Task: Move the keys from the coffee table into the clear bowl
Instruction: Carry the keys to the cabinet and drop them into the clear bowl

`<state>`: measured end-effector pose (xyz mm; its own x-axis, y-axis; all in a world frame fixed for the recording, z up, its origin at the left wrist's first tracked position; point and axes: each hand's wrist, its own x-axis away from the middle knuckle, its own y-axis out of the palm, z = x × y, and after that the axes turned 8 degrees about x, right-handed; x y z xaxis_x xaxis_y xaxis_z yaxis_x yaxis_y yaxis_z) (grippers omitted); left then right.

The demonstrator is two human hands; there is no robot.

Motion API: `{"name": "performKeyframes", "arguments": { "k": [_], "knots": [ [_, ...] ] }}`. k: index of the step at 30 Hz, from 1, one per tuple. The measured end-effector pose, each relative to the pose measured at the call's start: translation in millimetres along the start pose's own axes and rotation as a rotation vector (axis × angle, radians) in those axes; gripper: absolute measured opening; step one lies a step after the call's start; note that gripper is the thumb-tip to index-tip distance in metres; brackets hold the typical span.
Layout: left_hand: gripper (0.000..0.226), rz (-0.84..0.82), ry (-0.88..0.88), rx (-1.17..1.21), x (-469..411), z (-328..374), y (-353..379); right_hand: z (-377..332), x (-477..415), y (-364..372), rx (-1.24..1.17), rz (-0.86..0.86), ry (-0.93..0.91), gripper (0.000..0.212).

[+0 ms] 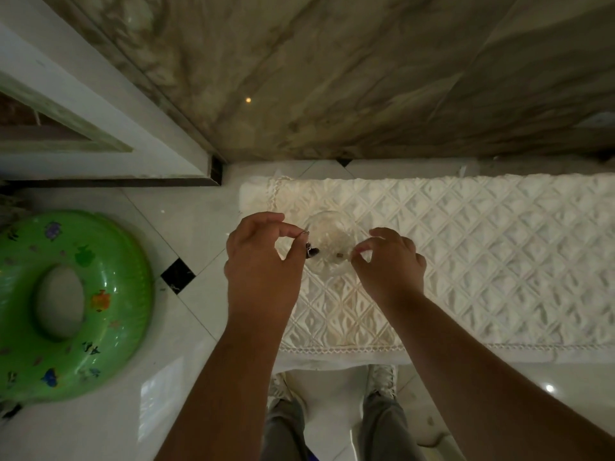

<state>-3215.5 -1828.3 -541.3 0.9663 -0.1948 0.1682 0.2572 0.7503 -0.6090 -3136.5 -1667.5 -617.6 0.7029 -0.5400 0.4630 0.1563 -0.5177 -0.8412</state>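
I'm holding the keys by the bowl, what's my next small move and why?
Probably shift the left hand a little toward the middle of the clear bowl, then release. It pinches the keys by their ring, and they hang at the bowl's near rim, while the right hand grips the opposite rim.

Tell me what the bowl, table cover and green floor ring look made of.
The bowl looks like clear glass or hard plastic, I can't tell which: the cloth shows through it and its rim glints.
The table cover looks like quilted cream fabric with a satin-like sheen, stitched diamonds and a lacy edge.
The green ring is probably inflatable vinyl: glossy, slightly translucent, with printed figures.
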Motion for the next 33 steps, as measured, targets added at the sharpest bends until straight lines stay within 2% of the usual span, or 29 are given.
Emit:
{"name": "performKeyframes", "arguments": {
  "k": [7,11,24,28,33],
  "knots": [
    [0.01,0.0,0.003,-0.103,4,-5,18,-8,7,-29,-0.107,0.183,-0.056,0.037],
    [0.002,-0.026,-0.026,-0.163,5,-13,35,-2,8,-35,-0.127,0.177,-0.038,0.038],
    [0.003,-0.027,-0.04,-0.343,-2,-62,55,15,15,-9,-0.141,0.132,-0.02,0.036],
    [0.01,-0.098,-0.068,-0.4,1,-69,58,12,18,-4,-0.149,0.129,0.0,0.039],
    [0.028,-0.163,-0.109,-0.283,2,-62,55,5,21,-12,-0.182,0.113,0.0,0.041]
  ]
}}
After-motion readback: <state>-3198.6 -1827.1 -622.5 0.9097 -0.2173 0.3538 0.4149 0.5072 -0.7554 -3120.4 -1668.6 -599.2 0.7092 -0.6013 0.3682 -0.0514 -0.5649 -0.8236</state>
